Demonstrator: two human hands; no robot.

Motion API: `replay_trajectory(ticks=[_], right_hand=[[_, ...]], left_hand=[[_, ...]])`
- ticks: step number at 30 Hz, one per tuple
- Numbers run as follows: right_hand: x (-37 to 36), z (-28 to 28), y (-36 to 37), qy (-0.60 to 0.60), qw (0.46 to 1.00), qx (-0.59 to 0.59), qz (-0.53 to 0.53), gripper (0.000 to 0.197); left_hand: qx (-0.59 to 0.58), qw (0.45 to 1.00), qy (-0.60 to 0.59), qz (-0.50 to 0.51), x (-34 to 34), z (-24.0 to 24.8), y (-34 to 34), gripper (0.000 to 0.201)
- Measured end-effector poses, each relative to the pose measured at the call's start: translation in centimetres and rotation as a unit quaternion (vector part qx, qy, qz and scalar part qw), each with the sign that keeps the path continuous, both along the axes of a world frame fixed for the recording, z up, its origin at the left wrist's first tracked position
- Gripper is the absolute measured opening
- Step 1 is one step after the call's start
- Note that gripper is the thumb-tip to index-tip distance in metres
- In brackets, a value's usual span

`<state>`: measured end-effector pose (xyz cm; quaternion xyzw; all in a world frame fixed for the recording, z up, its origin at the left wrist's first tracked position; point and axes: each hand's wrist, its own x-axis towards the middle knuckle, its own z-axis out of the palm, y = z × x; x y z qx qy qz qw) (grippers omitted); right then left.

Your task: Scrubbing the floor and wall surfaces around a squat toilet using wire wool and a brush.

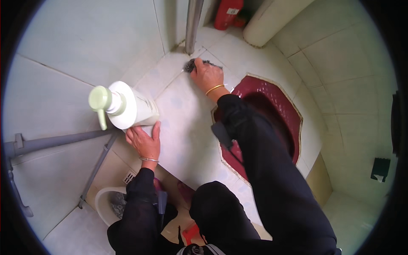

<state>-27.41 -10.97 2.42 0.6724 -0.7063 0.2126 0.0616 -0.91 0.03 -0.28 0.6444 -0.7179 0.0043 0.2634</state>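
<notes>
My right hand (207, 77) is closed around a dark grey steel wool scourer (190, 66), pressed to the white tiled ledge (178, 127) near the foot of a metal pipe. A gold-coloured bangle circles that wrist. At the ledge's left side my left hand (145, 142) lies with thumb and fingers apart, right beside a white pump bottle (142, 108) with a pale green pump head. The bottle hides some of the fingertips, and the hand seems to lean on the ledge rather than grip the bottle. A silver-coloured bangle is on this wrist.
Right of my right hand, a dark red squat toilet pan (293, 114) is sunk into the ledge. The metal pipe (193, 27), a thick white pipe (272, 21) and a red bottle (228, 15) stand behind. Grey pipes (80, 138) and a white bucket (102, 204) are at left.
</notes>
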Motion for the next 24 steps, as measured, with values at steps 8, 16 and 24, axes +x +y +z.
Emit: replay_trajectory(ticks=[8,16,24], right_hand=[[6.2,-0.2,17.4,-0.070,0.981,0.055,0.171,0.017],[5.3,2.2,20.1,-0.059,0.963,0.158,0.209,0.020],[5.6,3.1,17.4,-0.097,0.945,0.253,0.183,0.030]], left_hand=[[0.014,0.989,0.126,0.073,0.3,1.4,-0.4,0.079],[0.128,0.983,0.130,0.030,-9.4,5.0,-4.1,0.079],[0.262,0.937,0.170,-0.157,-8.5,6.4,-4.4,0.081]])
